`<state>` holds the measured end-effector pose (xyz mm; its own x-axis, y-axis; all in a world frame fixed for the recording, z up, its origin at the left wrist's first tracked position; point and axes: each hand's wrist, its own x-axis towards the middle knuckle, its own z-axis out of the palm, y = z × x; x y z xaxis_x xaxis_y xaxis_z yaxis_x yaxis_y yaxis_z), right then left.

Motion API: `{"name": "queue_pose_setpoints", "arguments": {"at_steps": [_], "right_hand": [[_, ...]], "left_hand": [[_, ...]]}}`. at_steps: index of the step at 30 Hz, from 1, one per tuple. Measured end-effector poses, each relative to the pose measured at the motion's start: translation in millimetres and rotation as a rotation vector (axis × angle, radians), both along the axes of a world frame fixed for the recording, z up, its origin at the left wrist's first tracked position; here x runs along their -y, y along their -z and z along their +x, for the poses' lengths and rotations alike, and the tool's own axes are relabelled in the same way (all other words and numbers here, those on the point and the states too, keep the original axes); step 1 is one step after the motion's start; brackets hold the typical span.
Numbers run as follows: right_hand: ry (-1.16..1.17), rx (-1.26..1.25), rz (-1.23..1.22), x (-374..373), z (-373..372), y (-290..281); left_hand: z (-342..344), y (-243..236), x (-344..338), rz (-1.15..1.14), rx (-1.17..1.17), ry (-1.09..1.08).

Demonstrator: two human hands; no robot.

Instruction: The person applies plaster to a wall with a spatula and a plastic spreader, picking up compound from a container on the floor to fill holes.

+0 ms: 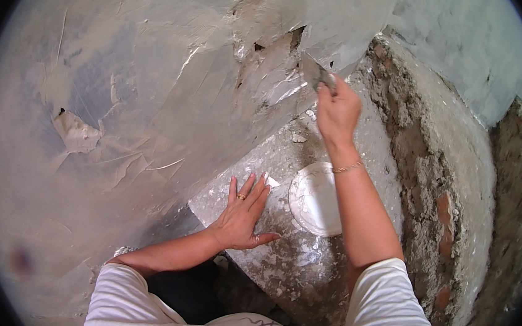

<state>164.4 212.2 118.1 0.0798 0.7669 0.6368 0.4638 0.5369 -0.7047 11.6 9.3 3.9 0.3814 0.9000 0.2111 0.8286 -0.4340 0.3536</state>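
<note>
My right hand grips a grey putty knife, its blade against or very near a flaking, cracked patch of the grey plastered wall, where small dark holes show. My left hand rests palm down, fingers spread, on the dusty, speckled step surface. Just past its fingertips is a small white flake. Between my arms lies a round white lid or shallow dish, partly covered by my right forearm.
To the right, rough concrete step edges with exposed reddish brick run alongside me, and a second crumbling edge stands beyond. A paler wall rises at upper right. A dark gap shows below my left forearm.
</note>
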Motion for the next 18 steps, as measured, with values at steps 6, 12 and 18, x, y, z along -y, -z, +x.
{"name": "queue_pose_setpoints", "arguments": {"at_steps": [6, 12, 18], "right_hand": [[0.106, -0.136, -0.046, -19, 11, -22], [-0.021, -0.081, 0.035, 21, -18, -5], [0.091, -0.065, 0.306, 16, -33, -29]], "left_hand": [[2, 0, 0, -0.02, -0.012, 0.009], [0, -3, 0, -0.019, -0.021, -0.009], [0, -4, 2, -0.002, -0.007, 0.008]]}}
